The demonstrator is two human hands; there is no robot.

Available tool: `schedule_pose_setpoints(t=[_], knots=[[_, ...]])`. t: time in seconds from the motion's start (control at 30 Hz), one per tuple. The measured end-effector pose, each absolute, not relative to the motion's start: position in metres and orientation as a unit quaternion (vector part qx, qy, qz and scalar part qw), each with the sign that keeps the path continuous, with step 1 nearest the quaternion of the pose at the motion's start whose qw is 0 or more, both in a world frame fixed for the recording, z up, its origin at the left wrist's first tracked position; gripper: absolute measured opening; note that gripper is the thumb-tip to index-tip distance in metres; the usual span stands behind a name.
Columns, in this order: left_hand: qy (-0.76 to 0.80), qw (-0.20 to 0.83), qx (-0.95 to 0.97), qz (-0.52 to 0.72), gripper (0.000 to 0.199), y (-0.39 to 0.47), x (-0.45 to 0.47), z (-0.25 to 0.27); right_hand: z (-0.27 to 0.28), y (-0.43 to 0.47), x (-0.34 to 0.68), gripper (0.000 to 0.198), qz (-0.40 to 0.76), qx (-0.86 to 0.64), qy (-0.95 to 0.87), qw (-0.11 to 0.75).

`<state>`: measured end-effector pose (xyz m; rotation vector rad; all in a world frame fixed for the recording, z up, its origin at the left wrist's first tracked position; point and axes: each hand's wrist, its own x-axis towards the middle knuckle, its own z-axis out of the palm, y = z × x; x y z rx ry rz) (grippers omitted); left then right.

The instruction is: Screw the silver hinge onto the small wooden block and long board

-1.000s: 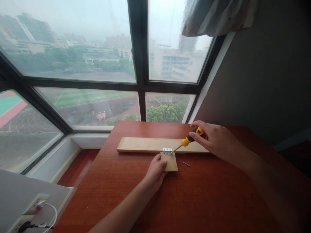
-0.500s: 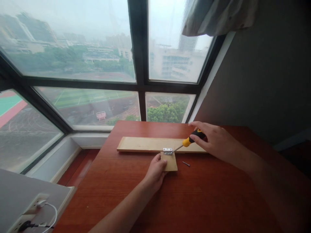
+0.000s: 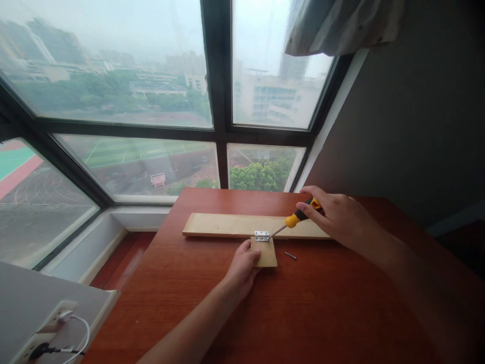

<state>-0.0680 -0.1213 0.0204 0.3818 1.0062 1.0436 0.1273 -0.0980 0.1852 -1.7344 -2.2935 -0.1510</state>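
A long pale wooden board (image 3: pixel 223 225) lies across the far part of the red-brown table (image 3: pixel 295 313). A small square wooden piece (image 3: pixel 267 255) butts against its near edge, with a small silver hinge (image 3: pixel 261 235) across the joint. My left hand (image 3: pixel 242 268) presses on the small piece's left side. My right hand (image 3: pixel 339 217) grips a screwdriver (image 3: pixel 293 220) with a yellow and black handle; its metal tip rests at the hinge's right end. A loose dark screw (image 3: pixel 290 256) lies on the table just right of the small piece.
Large windows with dark frames stand behind the table. A grey wall runs along the right. At the lower left, a white power strip (image 3: pixel 49 323) with a plugged cable sits on a grey ledge. A curtain (image 3: pixel 341 25) hangs at the top right.
My right hand has shifted its grip slightly on the screwdriver handle, as if turning it. The left hand, boards and hinge have stayed put.
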Motion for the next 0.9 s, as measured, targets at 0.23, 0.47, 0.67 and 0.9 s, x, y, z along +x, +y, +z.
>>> schedule_pose_setpoints(t=[0.23,0.47,0.67,0.9], knots=[[0.456,0.732,0.171,0.476,0.036,-0.1214,-0.0677,0.0231,0.1929,-0.1021,0.1302,0.046,0.117,-0.517,-0.826,0.191],[0.452,0.732,0.171,0.48,0.037,-0.1212,-0.0679,0.0188,0.1866,-0.0994,0.1289,0.041,-0.035,-0.601,-0.787,0.137],[0.458,0.733,0.167,0.475,0.034,-0.1213,-0.0678,0.0208,0.1881,-0.0963,0.1347,0.035,0.038,-0.566,-0.805,0.172],[0.45,0.737,0.162,0.478,0.034,-0.1208,-0.0677,0.0217,0.1892,-0.0971,0.1346,0.042,0.091,-0.547,-0.813,0.179]])
